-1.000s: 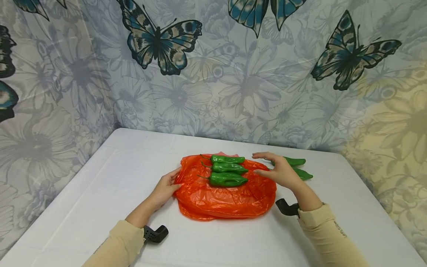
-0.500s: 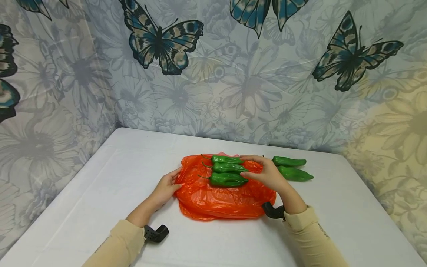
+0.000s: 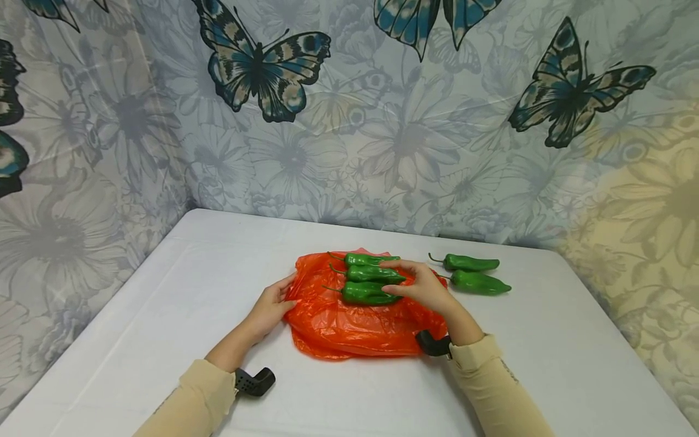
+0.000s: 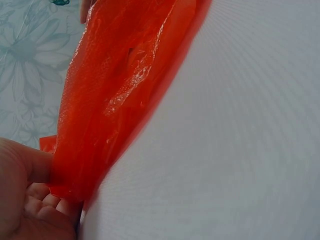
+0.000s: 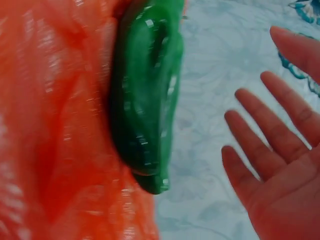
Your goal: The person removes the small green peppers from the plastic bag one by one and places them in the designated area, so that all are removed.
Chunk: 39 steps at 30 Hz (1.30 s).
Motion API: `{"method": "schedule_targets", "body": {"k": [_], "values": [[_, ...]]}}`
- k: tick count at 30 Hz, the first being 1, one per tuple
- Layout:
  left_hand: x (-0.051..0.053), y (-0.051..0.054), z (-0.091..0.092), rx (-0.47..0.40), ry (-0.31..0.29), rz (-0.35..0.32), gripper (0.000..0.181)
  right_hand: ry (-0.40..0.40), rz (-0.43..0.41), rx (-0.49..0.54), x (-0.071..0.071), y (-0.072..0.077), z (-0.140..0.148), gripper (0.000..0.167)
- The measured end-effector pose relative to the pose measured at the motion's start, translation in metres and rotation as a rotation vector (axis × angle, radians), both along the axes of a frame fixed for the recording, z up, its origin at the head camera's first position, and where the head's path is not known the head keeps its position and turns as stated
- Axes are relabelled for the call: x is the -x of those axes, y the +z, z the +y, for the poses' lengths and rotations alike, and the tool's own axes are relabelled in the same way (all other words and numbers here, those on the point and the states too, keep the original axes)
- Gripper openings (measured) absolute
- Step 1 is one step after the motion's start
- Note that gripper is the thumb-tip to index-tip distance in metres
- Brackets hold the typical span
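A crumpled red plastic bag (image 3: 349, 334) lies on the white table, with three green peppers side by side on top; the nearest pepper (image 3: 364, 294) shows best. My left hand (image 3: 269, 308) pinches the bag's left edge between thumb and fingers; in the left wrist view that hand (image 4: 37, 200) grips the red film (image 4: 110, 90). Over the right ends of the peppers hovers my right hand (image 3: 423, 287), thumb and fingers spread. In the right wrist view the right hand (image 5: 280, 155) has its fingers apart and holds nothing, beside the glossy peppers (image 5: 145, 90).
Two more green peppers lie right of the bag, one farther back (image 3: 471, 263) and one nearer (image 3: 480, 283). Behind the white table (image 3: 164, 315) hangs a butterfly-patterned cloth (image 3: 404, 152). A black device is on each wrist.
My right hand has moved left, from beside the two separate peppers to over the tips of the three on the bag. My left hand has stayed on the bag's edge.
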<state>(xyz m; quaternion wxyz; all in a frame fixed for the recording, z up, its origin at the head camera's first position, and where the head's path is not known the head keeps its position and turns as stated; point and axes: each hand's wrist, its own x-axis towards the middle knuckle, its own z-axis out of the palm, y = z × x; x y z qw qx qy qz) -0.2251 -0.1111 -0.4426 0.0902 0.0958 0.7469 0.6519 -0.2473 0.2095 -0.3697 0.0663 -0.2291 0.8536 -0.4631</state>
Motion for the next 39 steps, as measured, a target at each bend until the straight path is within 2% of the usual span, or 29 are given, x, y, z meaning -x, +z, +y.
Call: {"method": "schedule_targets", "body": {"k": [8,16,27,39], "values": [[-0.001,0.003,-0.001,-0.004,0.0,-0.009,0.062,0.054,-0.062,0.044,0.006,-0.016,-0.001,0.052],[-0.002,0.005,-0.002,0.008,-0.001,-0.016,0.062,0.06,-0.054,-0.01,0.012,-0.026,0.0,0.046],[-0.001,0.002,0.001,0.005,0.019,-0.05,0.064,0.059,-0.074,-0.027,0.013,-0.035,0.003,0.039],[0.001,0.001,0.001,0.001,0.016,-0.044,0.063,0.036,-0.047,-0.052,0.015,-0.038,0.004,0.038]]}}
